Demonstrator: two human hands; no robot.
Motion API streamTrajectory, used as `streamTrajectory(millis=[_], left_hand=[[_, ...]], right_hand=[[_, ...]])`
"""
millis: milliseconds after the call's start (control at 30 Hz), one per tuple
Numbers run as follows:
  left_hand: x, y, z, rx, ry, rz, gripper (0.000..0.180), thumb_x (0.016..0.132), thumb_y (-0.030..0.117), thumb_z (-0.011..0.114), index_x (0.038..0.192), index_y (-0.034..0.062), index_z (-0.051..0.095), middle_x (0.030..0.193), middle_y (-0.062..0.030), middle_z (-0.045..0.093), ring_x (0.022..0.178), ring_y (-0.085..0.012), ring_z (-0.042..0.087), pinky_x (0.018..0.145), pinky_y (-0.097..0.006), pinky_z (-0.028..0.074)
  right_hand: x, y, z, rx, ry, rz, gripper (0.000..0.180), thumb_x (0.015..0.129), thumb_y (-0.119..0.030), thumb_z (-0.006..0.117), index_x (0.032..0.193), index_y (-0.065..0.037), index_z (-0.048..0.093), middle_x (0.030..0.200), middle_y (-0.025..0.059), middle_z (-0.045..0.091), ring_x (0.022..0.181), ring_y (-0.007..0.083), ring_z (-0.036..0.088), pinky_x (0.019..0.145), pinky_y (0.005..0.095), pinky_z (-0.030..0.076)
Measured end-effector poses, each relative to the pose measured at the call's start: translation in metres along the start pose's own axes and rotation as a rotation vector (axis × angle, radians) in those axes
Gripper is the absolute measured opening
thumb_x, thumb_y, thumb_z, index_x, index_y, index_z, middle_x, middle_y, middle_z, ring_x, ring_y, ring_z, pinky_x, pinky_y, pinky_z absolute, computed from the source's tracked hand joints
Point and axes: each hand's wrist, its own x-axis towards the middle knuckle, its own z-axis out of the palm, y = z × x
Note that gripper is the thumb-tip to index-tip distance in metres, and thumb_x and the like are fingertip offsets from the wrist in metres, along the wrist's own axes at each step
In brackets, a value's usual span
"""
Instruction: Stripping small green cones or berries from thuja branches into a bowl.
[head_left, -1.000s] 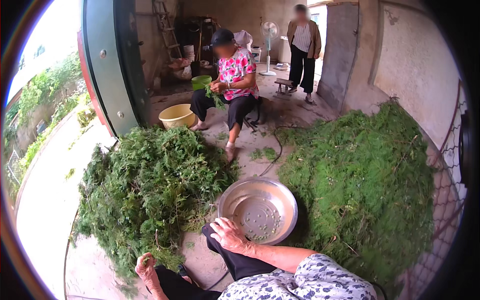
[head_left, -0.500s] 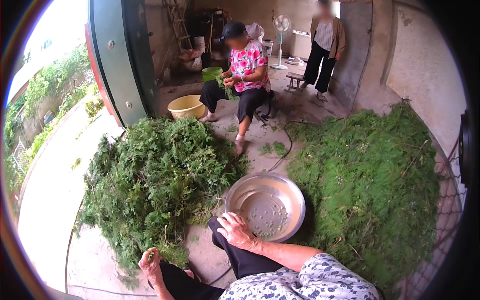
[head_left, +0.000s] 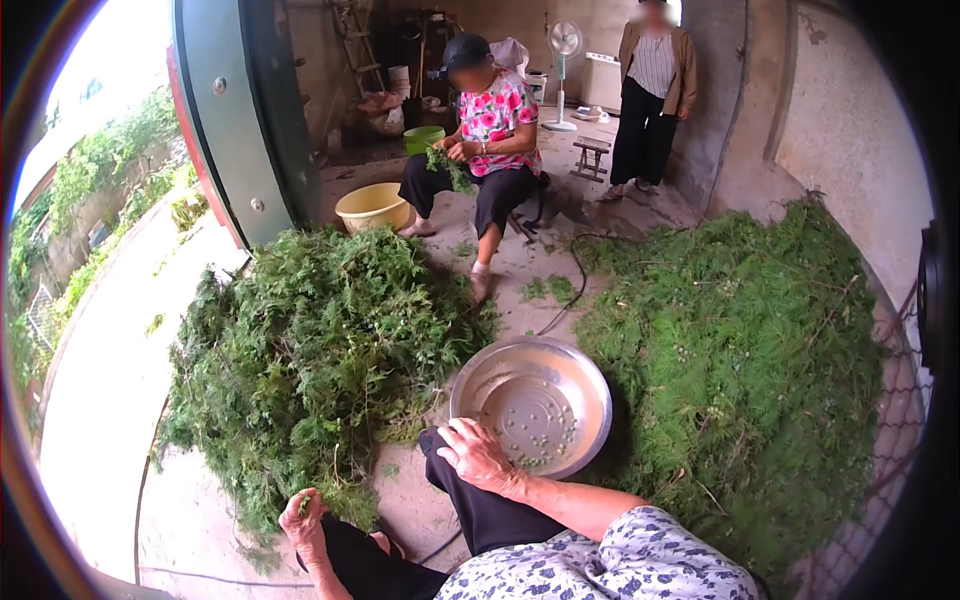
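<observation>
My left hand [head_left: 304, 523] is closed, pinching a small green sprig [head_left: 305, 503] at the lower left, beside the front edge of a big heap of leafy green branches [head_left: 320, 340]. My right hand [head_left: 478, 457] lies on my dark-trousered knee with its fingers loosely stretched, holding nothing. Just past those fingers stands a round metal basin [head_left: 590, 400], its rim close to them. Small pale green berries [head_left: 540, 430] are scattered over the basin's bottom.
A second green heap [head_left: 730, 370] fills the right side. Ahead, a seated person [head_left: 490, 130] handles a sprig, near a yellow basin [head_left: 372, 210] and a green bucket [head_left: 424, 140]. Another person [head_left: 655, 90] stands by the wall. A dark cable [head_left: 575, 285] crosses the floor.
The standing person at the back has shifted slightly to the right and turned. Both my hands keep nearly the same places, the left still on the sprig.
</observation>
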Motion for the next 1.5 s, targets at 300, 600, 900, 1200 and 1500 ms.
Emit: streamTrajectory(millis=[300,600,900,1200,1500], left_hand=[[0.000,0.012,0.000,0.014,-0.054,-0.048,0.008,0.079,0.000,0.063,0.086,0.0027,0.064,0.071,-0.0013,0.061,0.054,-0.0071,0.056,0.047,-0.019,0.045],[-0.001,0.013,0.008,0.046,-0.100,-0.040,0.009,0.077,0.002,0.066,0.086,0.0025,0.065,0.069,-0.0009,0.061,0.053,-0.0069,0.057,0.048,-0.018,0.044],[0.000,0.017,0.022,-0.014,-0.178,-0.007,0.009,0.076,-0.001,0.066,0.085,0.0011,0.065,0.074,-0.0030,0.062,0.057,-0.0075,0.057,0.051,-0.019,0.046],[0.006,0.013,0.016,0.121,-0.218,-0.024,0.008,0.077,-0.001,0.065,0.085,0.0010,0.065,0.074,-0.0032,0.062,0.057,-0.0072,0.056,0.051,-0.019,0.045],[0.016,0.010,0.028,0.035,-0.143,-0.106,0.006,0.079,0.003,0.065,0.085,0.0013,0.066,0.071,-0.0012,0.062,0.054,-0.0072,0.056,0.050,-0.018,0.044]], right_hand=[[0.002,0.001,0.004,0.048,-0.013,-0.011,0.037,0.084,-0.028,0.055,0.111,-0.003,0.054,0.113,0.0153,0.052,0.109,0.0298,0.047,0.093,0.0396,0.038],[0.004,-0.001,0.002,0.054,0.002,-0.037,0.035,0.083,-0.026,0.056,0.109,-0.002,0.054,0.109,0.0153,0.053,0.106,0.0303,0.048,0.091,0.0397,0.039],[0.006,-0.006,0.003,0.050,-0.013,-0.043,0.033,0.083,-0.026,0.056,0.106,-0.004,0.055,0.107,0.0157,0.053,0.105,0.0299,0.048,0.090,0.0403,0.038],[0.062,-0.011,0.036,0.150,-0.331,-0.196,0.020,0.079,-0.022,0.058,0.090,-0.006,0.055,0.083,0.0107,0.054,0.084,0.0278,0.054,0.074,0.0391,0.041],[0.082,-0.048,0.108,0.547,-0.846,-0.320,0.063,0.070,-0.017,0.060,0.128,-0.003,0.038,0.102,0.0185,0.055,0.095,0.0363,0.052,0.083,0.0434,0.042]])
